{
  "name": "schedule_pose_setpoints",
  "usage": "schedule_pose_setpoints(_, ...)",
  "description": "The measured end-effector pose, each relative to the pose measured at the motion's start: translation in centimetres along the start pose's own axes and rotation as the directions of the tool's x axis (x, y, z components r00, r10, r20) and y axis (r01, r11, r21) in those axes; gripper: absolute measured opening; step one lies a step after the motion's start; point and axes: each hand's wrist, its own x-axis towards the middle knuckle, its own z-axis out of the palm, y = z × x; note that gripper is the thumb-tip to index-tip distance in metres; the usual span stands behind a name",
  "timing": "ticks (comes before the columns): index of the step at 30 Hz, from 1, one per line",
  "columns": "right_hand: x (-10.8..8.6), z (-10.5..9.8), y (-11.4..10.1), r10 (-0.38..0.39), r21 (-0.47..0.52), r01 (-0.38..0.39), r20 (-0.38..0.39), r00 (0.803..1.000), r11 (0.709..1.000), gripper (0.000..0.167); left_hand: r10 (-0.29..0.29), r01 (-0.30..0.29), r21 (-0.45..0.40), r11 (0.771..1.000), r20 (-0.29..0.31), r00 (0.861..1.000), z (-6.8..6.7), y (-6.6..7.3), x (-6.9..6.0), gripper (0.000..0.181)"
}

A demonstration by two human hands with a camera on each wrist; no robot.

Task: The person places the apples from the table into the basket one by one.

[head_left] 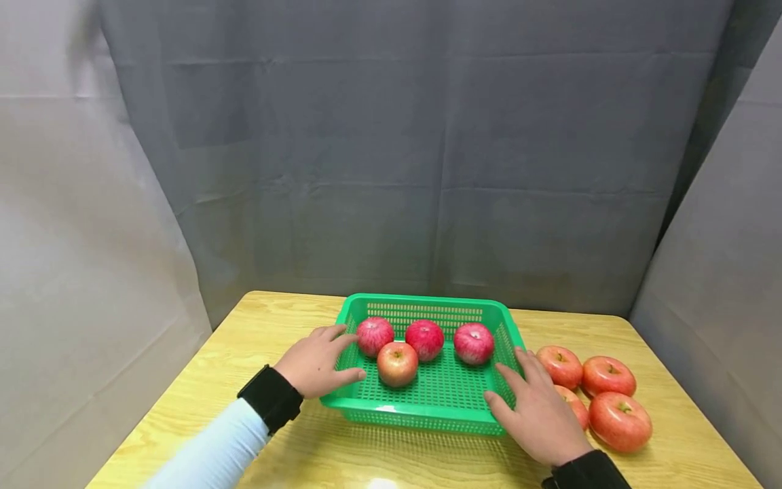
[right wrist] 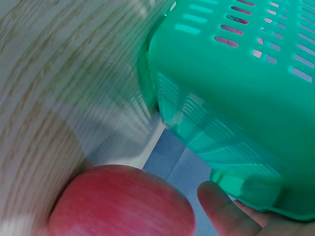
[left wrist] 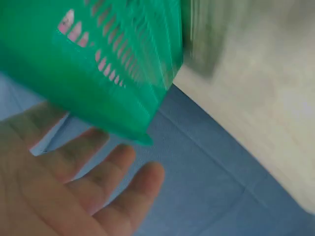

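Fingers spread and holding nothing, a person's left grip (head_left: 314, 363) reaches over the 9 o'clock end of a green plastic basket (head_left: 427, 413), while the right grip (head_left: 540, 411), its fingers loosely extended, lies at the 4 o'clock corner; whether any fingertip touches the rim cannot be told. The basket sits on a wood-grain worktop (head_left: 287, 319), its mouth facing up and its long axis running roughly from 9 to 3 o'clock, the right end slightly nearer the wearer. Inside, three deep-pink apples (head_left: 424, 339) line the far half from 10 to 1 o'clock, and one paler apple (head_left: 397, 365) sits just in front of the left pair, the hollow in its top showing.

The slatted basket is likely light and slightly springy, its smooth rim a little slippery; the rims of the two short ends look the soundest hold, kept level, since the round fruit would probably roll. The apples appear firm but prone to bruising.

Beyond the right grip, at 3 to 4 o'clock, four loose apples (head_left: 620, 421) cluster on the worktop, the nearest with its stem upward. A grey cloth (head_left: 427, 170) hangs behind at 12 o'clock.
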Motion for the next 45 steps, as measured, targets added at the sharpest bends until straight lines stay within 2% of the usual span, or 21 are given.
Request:
schedule_pose_setpoints(4, 0.0, 0.0, 0.2, 0.000, 0.006, 0.000, -0.004, 1.000, 1.000, 0.077, 0.027, -0.031, -0.069, 0.997, -0.062, 0.998, 1.3, 0.0, -1.6, 0.080)
schedule_pose_setpoints(7, 0.0, -0.1, 0.3, 0.001, 0.005, -0.001, -0.010, 1.000, 1.000, 0.077, 0.019, -0.032, -0.122, 0.992, -0.105, 0.994, 2.3, 0.2, -2.3, 0.085)
schedule_pose_setpoints(13, -0.1, 0.1, 0.2, -0.003, 0.008, 0.003, -0.005, 1.000, 1.000, 0.076, -0.053, 0.036, -0.149, 0.988, -0.110, 0.993, 3.6, 0.3, -3.1, 0.092)
schedule_pose_setpoints(26, 0.1, 0.2, 0.3, -0.004, 0.024, 0.004, 0.023, 1.000, 1.000, 0.074, -0.169, 0.130, -0.226, 0.965, -0.160, 0.973, 4.9, 0.8, -3.8, 0.101)
schedule_pose_setpoints(30, -0.1, 0.0, 0.6, 0.006, 0.043, -0.007, 0.024, 1.000, 0.999, 0.074, -0.155, 0.112, -0.235, 0.966, -0.174, 0.973, 5.1, 1.0, -3.4, 0.102)
schedule_pose_setpoints(36, 0.0, 0.6, 0.6, -0.007, 0.058, 0.006, 0.021, 1.000, 0.998, 0.072, -0.160, 0.118, -0.234, 0.965, -0.170, 0.972, 5.1, 0.8, -3.8, 0.101)
schedule_pose_setpoints(41, 0.1, 0.7, 1.1, -0.013, 0.048, 0.012, 0.028, 1.000, 0.999, 0.071, -0.132, 0.086, -0.227, 0.970, -0.199, 0.971, 5.3, 0.7, -3.5, 0.098)
schedule_pose_setpoints(45, 0.2, 0.8, 1.5, -0.031, 0.036, 0.029, 0.043, 0.999, 0.999, 0.072, -0.124, 0.073, -0.250, 0.966, -0.194, 0.973, 5.7, 0.6, -3.7, 0.100)
